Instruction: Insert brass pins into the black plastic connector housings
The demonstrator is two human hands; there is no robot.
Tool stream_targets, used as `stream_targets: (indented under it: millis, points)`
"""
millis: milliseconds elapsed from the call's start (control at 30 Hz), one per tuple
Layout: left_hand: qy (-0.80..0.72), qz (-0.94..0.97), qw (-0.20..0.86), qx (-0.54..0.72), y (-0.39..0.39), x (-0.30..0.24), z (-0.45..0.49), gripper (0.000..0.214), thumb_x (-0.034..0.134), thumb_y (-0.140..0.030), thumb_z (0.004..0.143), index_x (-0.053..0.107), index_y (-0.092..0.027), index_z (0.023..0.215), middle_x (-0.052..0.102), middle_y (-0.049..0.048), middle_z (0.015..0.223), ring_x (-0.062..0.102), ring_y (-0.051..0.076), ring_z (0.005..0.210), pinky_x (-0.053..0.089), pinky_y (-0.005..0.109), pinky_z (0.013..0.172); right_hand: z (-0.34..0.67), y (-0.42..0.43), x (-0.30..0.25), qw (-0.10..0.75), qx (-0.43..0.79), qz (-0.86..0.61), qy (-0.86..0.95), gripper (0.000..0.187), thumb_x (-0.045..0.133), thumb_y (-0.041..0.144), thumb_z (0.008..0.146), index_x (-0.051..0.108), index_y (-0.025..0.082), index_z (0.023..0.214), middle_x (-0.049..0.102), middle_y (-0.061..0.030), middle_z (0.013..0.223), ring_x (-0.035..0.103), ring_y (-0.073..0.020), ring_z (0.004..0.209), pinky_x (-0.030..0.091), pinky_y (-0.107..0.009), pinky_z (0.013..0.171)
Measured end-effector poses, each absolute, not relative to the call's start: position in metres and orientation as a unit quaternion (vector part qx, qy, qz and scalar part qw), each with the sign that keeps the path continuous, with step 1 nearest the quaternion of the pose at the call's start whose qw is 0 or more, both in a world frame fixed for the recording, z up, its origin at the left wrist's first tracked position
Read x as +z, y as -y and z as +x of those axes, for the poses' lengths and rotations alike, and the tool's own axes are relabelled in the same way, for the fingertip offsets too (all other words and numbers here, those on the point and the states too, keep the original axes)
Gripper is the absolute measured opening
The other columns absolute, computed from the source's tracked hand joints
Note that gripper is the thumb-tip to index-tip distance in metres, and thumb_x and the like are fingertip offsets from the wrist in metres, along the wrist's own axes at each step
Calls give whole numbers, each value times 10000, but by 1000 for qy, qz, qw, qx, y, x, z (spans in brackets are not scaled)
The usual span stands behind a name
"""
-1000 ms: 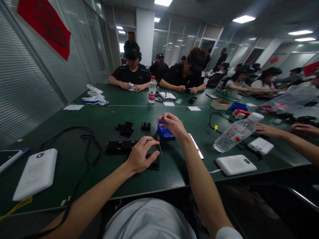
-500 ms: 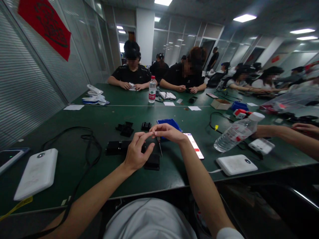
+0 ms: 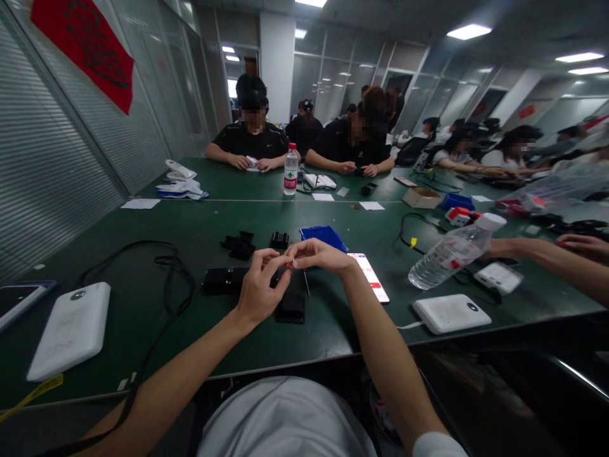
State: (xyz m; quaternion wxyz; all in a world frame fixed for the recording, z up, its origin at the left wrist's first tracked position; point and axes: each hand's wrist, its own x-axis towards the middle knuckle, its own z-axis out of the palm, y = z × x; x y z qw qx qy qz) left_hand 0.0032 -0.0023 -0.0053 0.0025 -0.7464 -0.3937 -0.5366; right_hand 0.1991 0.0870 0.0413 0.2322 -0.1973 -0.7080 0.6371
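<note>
My left hand [image 3: 264, 284] and my right hand [image 3: 323, 255] meet over the table with fingertips together. Both are closed in a pinch around a tiny shiny piece [image 3: 294, 262], too small to name. Below my right hand a thin metal shaft [image 3: 307, 285], like a screwdriver's, points toward me; its other end is hidden. A flat black block [image 3: 290, 309] lies just right of my left wrist. Beyond my left hand is a long black case [image 3: 221, 280], partly covered. Farther off lie black plastic parts [image 3: 239, 245] and a small black part [image 3: 279, 240].
A blue tray [image 3: 328, 235] sits behind my right hand, with a lit phone [image 3: 368, 276] beside it. White power banks [image 3: 71, 330] and black cables [image 3: 178, 266] lie around. A tilted water bottle [image 3: 450, 254] is on the right, near a co-worker's arm [image 3: 537, 252].
My left thumb has moved up toward its index finger, closing the gap. Both hands otherwise stay in place over the table.
</note>
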Motion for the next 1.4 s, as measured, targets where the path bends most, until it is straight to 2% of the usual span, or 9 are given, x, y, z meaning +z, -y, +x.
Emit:
stream_targets:
  millis: [300,600,900,1200,1400]
  points:
    - [380,-779,83,-491,-2,-9,-1,107,634,-248,991,724,-211,1036,576,67,1112,617,155,830,573,303,762,203,-89,42,162,649,-186,720,224,873,255,784,725,129,896,731,10,883,671,-100,842,491,-223,841]
    - [294,-827,68,-475,-2,-7,0,125,619,-236,1009,734,-193,982,625,56,986,629,156,820,568,274,734,211,-88,42,78,643,-180,740,292,894,295,764,687,123,877,710,13,802,662,-106,753,508,-230,735]
    - [317,-814,42,-485,2,-4,2,90,644,-206,970,720,-192,923,631,53,935,634,179,846,555,305,748,218,-88,46,71,651,-198,729,304,891,292,765,712,107,927,718,1,826,644,-93,750,491,-225,741]
    - [364,-832,71,-412,1,-4,3,111,643,-171,919,680,-186,816,649,35,788,586,200,773,492,329,682,214,-91,41,43,622,-244,743,398,916,390,713,731,113,930,720,-11,841,635,-113,772,482,-241,730]
    - [361,-835,60,-412,-1,-5,2,120,658,-167,912,685,-183,796,645,37,785,586,199,776,495,329,694,213,-92,38,41,588,-258,765,417,856,474,769,725,114,934,669,9,790,556,-92,695,408,-218,641]
